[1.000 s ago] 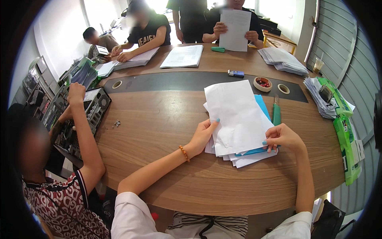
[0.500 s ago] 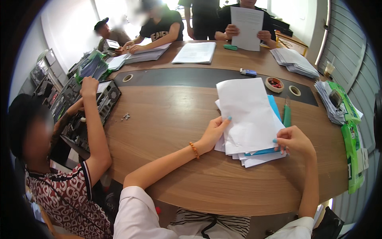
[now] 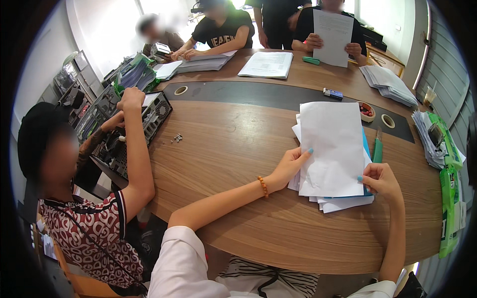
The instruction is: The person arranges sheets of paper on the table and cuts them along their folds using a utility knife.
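I'm watching both hands working on the white sheet (image 3: 329, 149) from my far-off seat, and it's lying right of centre in the head view, covering most of a stack of papers (image 3: 343, 204) above the brown table (image 3: 238, 198). At the sheet's eight o'clock the left hand (image 3: 292, 166) is clamping its edge: the thumb is pressing on the face, the other fingers are hiding behind, so I'm not managing to tell how many sheets they're catching. A beaded bracelet (image 3: 263, 186) is circling that wrist. Over at four o'clock the right hand (image 3: 381, 181) is pinching the sheet's lower right edge, thumb and fingertips together on the paper!

Now I'm looking around the sheet: a strip of blue paper (image 3: 366, 144) is peeking out at three o'clock, and just beyond it a green cutter (image 3: 378, 150) is lying with its blade pointing to twelve. Around one o'clock a thick tape roll (image 3: 368, 119) is holding small red pieces, and a thinner tape roll (image 3: 383, 119) is resting at two. Up at twelve a small blue-and-white box (image 3: 333, 93) is sitting on the table's dark band. Out at nine some small metal bits (image 3: 177, 138) are lying loose, and past them a co-worker (image 3: 139, 164) is reaching over an open computer case (image 3: 160, 116)
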A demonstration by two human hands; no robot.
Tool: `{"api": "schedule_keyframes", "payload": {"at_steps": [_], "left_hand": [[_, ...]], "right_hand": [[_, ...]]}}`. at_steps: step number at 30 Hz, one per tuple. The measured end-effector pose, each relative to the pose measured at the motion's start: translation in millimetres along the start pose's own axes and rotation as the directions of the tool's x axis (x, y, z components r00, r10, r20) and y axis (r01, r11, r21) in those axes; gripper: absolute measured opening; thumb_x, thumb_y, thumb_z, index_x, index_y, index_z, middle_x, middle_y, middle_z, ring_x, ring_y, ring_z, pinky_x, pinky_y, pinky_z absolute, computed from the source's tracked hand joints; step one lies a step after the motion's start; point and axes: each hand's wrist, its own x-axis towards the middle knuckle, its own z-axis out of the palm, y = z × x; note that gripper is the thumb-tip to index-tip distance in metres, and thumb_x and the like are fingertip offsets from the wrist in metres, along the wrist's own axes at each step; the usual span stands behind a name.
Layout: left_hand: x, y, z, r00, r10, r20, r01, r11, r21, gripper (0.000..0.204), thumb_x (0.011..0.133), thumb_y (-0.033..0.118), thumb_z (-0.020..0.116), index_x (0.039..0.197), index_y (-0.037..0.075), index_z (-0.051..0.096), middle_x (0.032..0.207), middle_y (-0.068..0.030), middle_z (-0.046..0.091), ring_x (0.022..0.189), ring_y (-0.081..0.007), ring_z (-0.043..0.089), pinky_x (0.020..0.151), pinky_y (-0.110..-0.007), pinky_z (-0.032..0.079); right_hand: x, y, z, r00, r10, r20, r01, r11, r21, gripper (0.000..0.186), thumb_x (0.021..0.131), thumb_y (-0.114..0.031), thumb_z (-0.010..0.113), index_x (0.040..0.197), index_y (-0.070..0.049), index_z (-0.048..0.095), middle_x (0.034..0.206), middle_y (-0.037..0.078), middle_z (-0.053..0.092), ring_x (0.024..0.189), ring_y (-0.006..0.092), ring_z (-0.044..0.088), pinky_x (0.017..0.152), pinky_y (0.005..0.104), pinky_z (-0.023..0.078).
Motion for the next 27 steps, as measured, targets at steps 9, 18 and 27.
{"api": "schedule_keyframes", "payload": {"at_steps": [9,18,27], "left_hand": [[2.6,-3.8,-4.8,0.999,-0.046,0.006,0.046,0.998,0.052,0.031,0.092,0.027,0.050,0.105,-0.001,0.056,0.098,-0.0073,0.062,0.084,-0.0090,0.060,0.074,-0.024,0.051],[3.0,-4.2,-5.1,0.997,-0.074,0.019,0.073,0.995,0.074,0.033,0.092,0.027,0.050,0.106,-0.002,0.056,0.097,-0.0075,0.062,0.084,-0.0093,0.059,0.072,-0.025,0.050],[1.2,0.5,-3.7,0.996,-0.078,0.036,0.077,0.996,0.036,0.031,0.091,0.024,0.051,0.107,-0.002,0.056,0.098,-0.0070,0.062,0.084,-0.0089,0.059,0.072,-0.024,0.049]], "right_hand": [[3.7,6.1,0.4,0.999,0.000,-0.036,0.000,1.000,-0.013,0.018,0.085,-0.012,0.058,0.071,0.000,0.056,0.058,0.003,0.055,0.043,0.0066,0.050,0.033,0.0181,0.032],[1.9,6.1,4.4,0.995,-0.012,-0.104,0.001,0.994,-0.107,0.022,0.087,-0.014,0.055,0.068,-0.003,0.053,0.057,0.001,0.053,0.043,0.0039,0.045,0.036,0.0182,0.029],[10.1,14.4,3.6,0.971,-0.076,-0.227,0.091,0.994,0.053,0.013,0.086,-0.011,0.056,0.088,0.002,0.059,0.069,0.006,0.060,0.045,0.0064,0.052,0.033,0.0174,0.028]]}}
